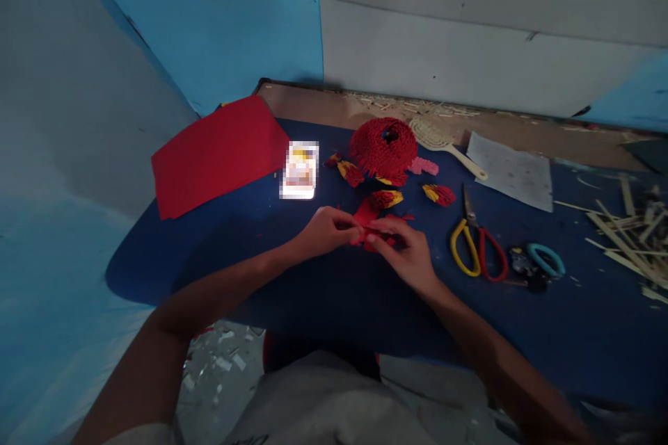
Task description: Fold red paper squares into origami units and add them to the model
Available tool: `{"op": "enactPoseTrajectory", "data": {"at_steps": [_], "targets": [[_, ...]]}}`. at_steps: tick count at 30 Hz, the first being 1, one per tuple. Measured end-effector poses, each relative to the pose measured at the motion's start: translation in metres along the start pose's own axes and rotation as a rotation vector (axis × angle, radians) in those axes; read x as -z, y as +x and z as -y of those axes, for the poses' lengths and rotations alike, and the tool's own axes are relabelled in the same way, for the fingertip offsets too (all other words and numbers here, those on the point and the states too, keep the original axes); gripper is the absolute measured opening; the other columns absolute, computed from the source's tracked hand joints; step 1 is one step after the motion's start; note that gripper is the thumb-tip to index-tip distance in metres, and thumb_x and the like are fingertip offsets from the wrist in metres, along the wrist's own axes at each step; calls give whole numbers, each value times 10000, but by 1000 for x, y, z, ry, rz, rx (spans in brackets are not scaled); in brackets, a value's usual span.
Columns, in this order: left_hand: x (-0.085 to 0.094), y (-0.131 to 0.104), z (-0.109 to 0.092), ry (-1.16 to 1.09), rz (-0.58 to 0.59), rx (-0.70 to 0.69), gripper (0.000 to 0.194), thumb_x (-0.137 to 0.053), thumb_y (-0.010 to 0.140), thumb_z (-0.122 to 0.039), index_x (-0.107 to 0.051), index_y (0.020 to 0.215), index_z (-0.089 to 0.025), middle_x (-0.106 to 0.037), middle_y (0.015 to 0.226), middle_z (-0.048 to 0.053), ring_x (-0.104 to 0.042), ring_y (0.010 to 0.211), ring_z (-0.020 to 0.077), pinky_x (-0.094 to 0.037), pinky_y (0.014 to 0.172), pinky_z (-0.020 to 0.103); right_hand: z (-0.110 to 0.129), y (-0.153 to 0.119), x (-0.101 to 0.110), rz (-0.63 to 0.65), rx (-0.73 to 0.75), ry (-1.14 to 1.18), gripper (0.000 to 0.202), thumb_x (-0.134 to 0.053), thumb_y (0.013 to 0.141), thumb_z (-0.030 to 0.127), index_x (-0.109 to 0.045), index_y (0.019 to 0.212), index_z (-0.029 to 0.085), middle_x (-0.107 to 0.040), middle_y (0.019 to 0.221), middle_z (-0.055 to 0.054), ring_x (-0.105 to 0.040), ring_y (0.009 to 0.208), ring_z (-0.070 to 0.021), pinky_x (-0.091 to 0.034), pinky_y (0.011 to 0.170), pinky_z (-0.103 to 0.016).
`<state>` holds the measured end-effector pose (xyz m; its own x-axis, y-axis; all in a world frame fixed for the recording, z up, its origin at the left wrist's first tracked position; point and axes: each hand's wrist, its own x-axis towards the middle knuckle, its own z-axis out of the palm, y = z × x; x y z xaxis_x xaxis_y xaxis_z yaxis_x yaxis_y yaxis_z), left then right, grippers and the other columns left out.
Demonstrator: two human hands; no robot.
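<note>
Between my two hands is a small red paper piece [360, 240], partly covered by the fingers. My left hand [334, 229] pinches it from the left with thumb and fingertips. From the right, my right hand [407, 247] closes its thumb and fingers on the same piece. More red paper [367, 210] lies just behind the fingertips. Beyond the hands stands a round red folded-paper body [383, 147] with a hole at its top. Around it lie red-and-yellow folded-paper pieces [386, 199], another such piece [439, 195] and a pink folded piece [424, 166].
Scissors [472, 240] with yellow and red handles lie right of my hands, beside a turquoise ring-shaped item [545, 260]. A hairbrush [443, 142], white sheet [514, 170] and thin strips [631, 236] are farther right. Red sheets [219, 156] and a lit, blurred screen [299, 170] lie left.
</note>
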<state>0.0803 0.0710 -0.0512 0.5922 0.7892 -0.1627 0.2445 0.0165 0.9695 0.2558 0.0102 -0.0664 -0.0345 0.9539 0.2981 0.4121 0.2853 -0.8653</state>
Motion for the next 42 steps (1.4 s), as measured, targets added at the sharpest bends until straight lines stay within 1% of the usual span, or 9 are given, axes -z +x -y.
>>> {"op": "enactPoseTrajectory", "data": {"at_steps": [5,10,15,19,23,26,32,35,42], "targets": [[-2,-4,-7,164,-46,-75,225,-593,715,-300,-711,709,-108,-620,551,11,-466,471,59,-338,450,165,-3,2,-4,-6,-129,232,178,-657,743,273,-566,887,220,-660,783,1,-654,719,-134,-533,643,-253],[-3,-5,-7,266,-55,-151,245,-574,732,-298,-712,709,-97,-634,578,25,-460,487,60,-346,481,174,-4,4,-5,-23,-159,241,300,-623,775,275,-493,1044,242,-652,755,21,-614,686,-115,-488,626,-233],[-4,-4,0,346,70,-175,240,-528,758,-283,-717,760,-135,-657,630,9,-482,517,60,-342,505,168,-9,0,-3,-16,-102,101,398,-617,778,271,-408,1116,238,-664,782,8,-624,696,-127,-477,652,-256],[-1,-3,0,425,111,-167,269,-525,771,-334,-719,770,-148,-642,620,2,-500,554,73,-337,523,170,-10,-4,0,92,-27,-33,341,-587,804,275,-396,1083,231,-681,809,-14,-655,719,-150,-492,640,-271],[4,-3,-4,492,215,-159,208,-587,708,-306,-705,647,-145,-540,490,-27,-467,516,67,-286,471,161,-11,-4,0,161,102,-181,239,-590,802,283,-480,1006,228,-687,862,-31,-668,784,-172,-518,697,-305],[6,-1,-5,399,231,-120,174,-605,673,-266,-689,595,-135,-508,453,-41,-450,480,55,-278,447,151,-10,-3,0,172,236,-257,130,-545,823,242,-550,952,240,-676,915,-34,-658,819,-175,-530,718,-318],[6,4,-3,-85,153,126,126,-572,667,-184,-684,675,-127,-648,558,-10,-592,534,77,-403,506,158,-8,0,7,53,396,-310,278,-542,796,159,-568,1049,270,-558,1164,-77,-566,1043,-221,-491,839,-395],[7,5,-3,-160,141,175,121,-577,687,-202,-663,660,-122,-658,562,-3,-602,513,69,-367,463,147,-11,1,10,66,461,-336,246,-576,776,151,-614,988,269,-523,1190,-80,-547,1053,-222,-490,822,-382],[7,5,-5,-210,140,213,140,-610,702,-243,-653,694,-110,-685,617,17,-618,523,72,-356,450,149,-10,5,14,102,453,-350,190,-604,776,210,-659,945,276,-589,1107,-64,-564,1000,-215,-473,833,-397]]}}
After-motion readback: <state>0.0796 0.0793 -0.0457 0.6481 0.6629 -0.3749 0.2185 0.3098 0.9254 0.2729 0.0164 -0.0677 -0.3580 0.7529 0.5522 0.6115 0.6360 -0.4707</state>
